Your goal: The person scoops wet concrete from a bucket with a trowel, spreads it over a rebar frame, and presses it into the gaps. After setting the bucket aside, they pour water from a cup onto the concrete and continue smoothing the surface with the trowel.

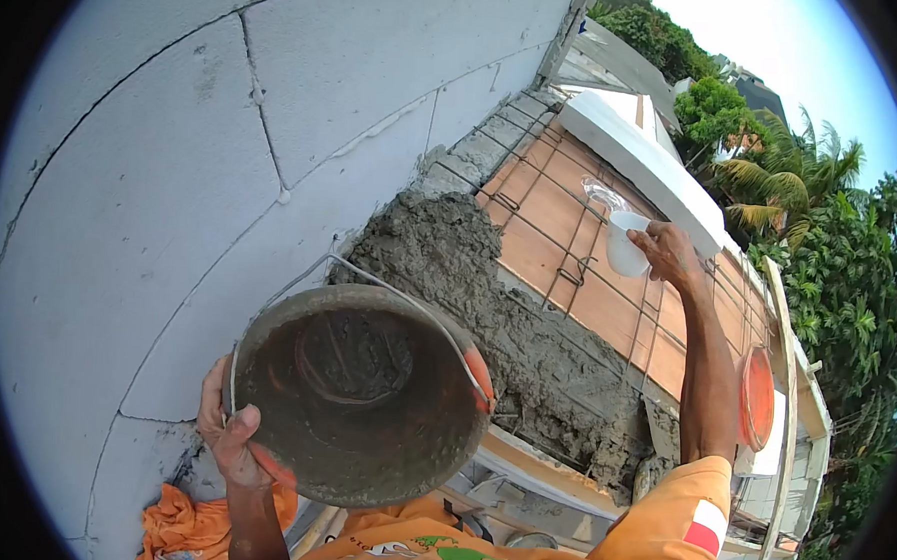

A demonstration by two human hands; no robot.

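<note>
Hands grip a mortar-caked bucket and a white cup beside wet mortar and rebar.

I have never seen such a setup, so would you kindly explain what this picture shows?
There is no machine here: a person works bare-handed, and the only view comes from a camera worn on the head. The left hand holds a tilted bucket with grey mix inside. The right hand holds a white cup, with what looks like clear liquid near its rim. Below lies rough grey mortar, beside steel bars over a reddish panel. A pale block wall stands on the left.
</note>
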